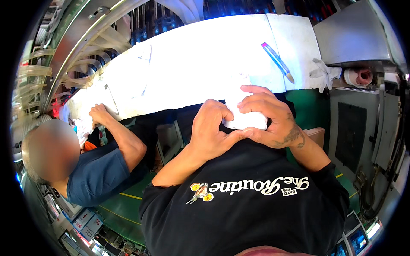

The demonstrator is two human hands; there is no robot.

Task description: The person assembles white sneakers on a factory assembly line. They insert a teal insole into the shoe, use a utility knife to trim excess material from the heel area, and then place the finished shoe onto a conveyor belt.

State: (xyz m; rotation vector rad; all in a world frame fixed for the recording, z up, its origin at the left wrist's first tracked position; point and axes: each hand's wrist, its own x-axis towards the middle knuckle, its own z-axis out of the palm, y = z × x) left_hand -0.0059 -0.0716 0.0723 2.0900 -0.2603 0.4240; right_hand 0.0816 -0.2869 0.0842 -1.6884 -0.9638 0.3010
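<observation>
Gripping a small white bundle (244,122), both hands work together at the near edge of the tabletop (200,55), right in front of the chest. Left hand (210,127): fingers bent inward, pressed on the bundle's left side. Right hand (272,114): more open, fingers arched over the far and right sides. Thumbs meet at the near edge, so the bundle is ringed, probably to keep it compact and steady. Can't tell if it rests on the surface or is held just off it; glare hides the contact.

Bundle: rounded, smooth near side, looks soft, cloth-like; exact material unclear, overexposed. Tabletop: pale, flat, matte sheet, with a seam toward the right.

Brush-like tool (277,62), slim, blue handle, pink end, tan tip, lies slanted beyond the right hand, probably put there to be within reach. White glove (324,74), limp knit-looking fabric, fingers splayed, at the right end, likely parked out of the way. Next to it, a round white container (358,77) with something reddish inside. Left: thin white pieces (143,70), flat, outlines washed out. Co-worker's hand (99,114) at the far left edge, well apart; its hold unclear. Translucent, curved hoses (34,66) behind.
</observation>
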